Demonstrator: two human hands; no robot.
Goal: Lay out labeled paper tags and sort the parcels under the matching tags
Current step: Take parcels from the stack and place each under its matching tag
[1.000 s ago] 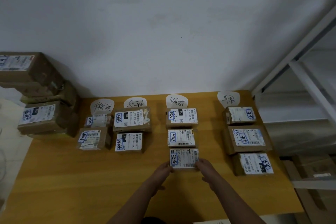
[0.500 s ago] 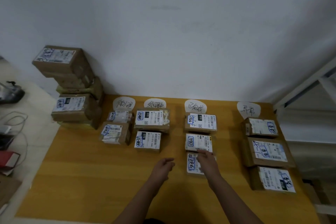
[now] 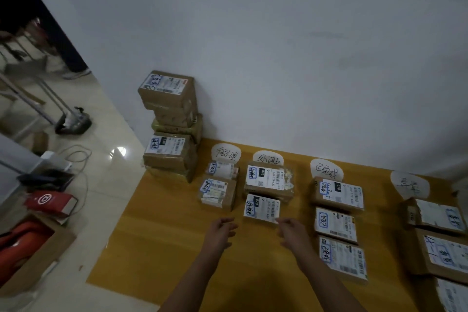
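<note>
White wall (image 3: 278,45) is seen filling the background, and a yellow counter (image 3: 157,248) is spread beneath it. At the counter's far left corner a stack of brown parcels (image 3: 172,121) is piled against the wall, judged to be not yet sorted. Four columns of label-up parcels are laid out to the right: the first column (image 3: 217,194) and second column (image 3: 268,180) are made of two each, the third column (image 3: 335,224) of three, and the fourth column (image 3: 440,216) is partly cut off by the frame edge. The left hand (image 3: 220,232) is held over bare counter just left of the second column's near parcel (image 3: 262,209), its fingers loosely curled and grasping nothing. The right hand (image 3: 291,232) is held at that parcel's near right corner, fingers likewise relaxed and empty, though contact with the corner cannot be made out. Handwritten paper tags (image 3: 226,156) are set at the head of each column. The cartons are judged stiff, fairly light and slightly slick where taped. The top box of the stack is best taken by two opposite sides, since the pile is uneven and could be toppled.
</note>
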